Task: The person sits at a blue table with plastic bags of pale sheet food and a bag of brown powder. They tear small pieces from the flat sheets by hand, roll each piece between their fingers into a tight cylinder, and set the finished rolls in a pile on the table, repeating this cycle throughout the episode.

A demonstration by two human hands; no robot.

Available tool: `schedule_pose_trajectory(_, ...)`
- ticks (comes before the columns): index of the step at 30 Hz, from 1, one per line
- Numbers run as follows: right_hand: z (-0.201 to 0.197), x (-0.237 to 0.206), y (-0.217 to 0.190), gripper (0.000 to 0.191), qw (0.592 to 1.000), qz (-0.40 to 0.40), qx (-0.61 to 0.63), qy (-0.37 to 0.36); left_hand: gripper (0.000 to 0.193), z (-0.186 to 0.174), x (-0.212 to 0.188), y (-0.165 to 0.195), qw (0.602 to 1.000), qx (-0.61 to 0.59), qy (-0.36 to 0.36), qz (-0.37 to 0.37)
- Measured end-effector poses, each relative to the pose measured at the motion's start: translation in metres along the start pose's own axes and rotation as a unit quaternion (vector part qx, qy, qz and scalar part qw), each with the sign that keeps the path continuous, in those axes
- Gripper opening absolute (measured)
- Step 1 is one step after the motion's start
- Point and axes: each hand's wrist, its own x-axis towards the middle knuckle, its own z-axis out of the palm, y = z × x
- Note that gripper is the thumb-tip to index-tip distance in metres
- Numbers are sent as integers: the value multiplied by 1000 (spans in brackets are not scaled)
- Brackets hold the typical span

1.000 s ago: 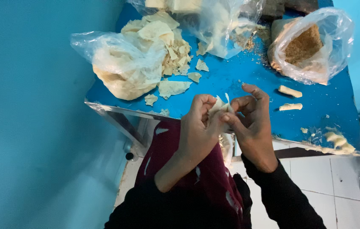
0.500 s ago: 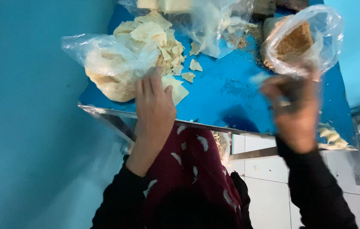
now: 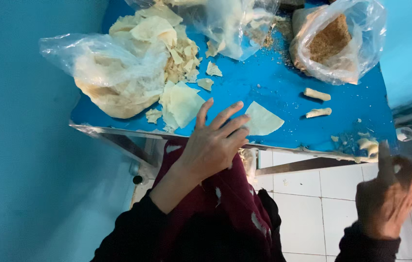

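Left hand (image 3: 213, 143) now presses wrapper (image 3: 262, 119) — bags (image 3: 118, 73) crowd behind.

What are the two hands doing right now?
Left hand: open, fingers spread, touching the pale wrapper sheet on the blue table.
Right hand: open, holding nothing, off the table.

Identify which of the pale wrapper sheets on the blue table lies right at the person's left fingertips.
The single flat wrapper sheet lying alone near the table's front edge, beside the left hand. The other sheets are piled farther left by the plastic bag.
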Motion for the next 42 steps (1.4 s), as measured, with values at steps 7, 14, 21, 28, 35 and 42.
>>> schedule_pose_trajectory(7,3,-3,16,52,997,-4,74,-28,15,10,-6,-4,1000,-24,-3,7)
schedule_pose_trajectory(14,-64,100,-77,45,883,-166,436,-53,15,9,-5,-2,999,-47,12,7)
schedule_pose_trajectory(21,-80,156,-159,70,885,-291,358,-63,17,-1,-1,1,998,-68,5,-12)
schedule_pose_trajectory(28,-73,167,-161,45,892,-438,100,50,19,5,-3,-2,997,-77,7,-17)
schedule_pose_trajectory(35,-62,198,-151,37,871,-440,218,3,17,-1,-4,-1,996,-87,3,-8)
schedule_pose_trajectory(42,-44,189,-164,62,834,-319,431,-132,18,0,-5,-2,997,-77,1,-4)
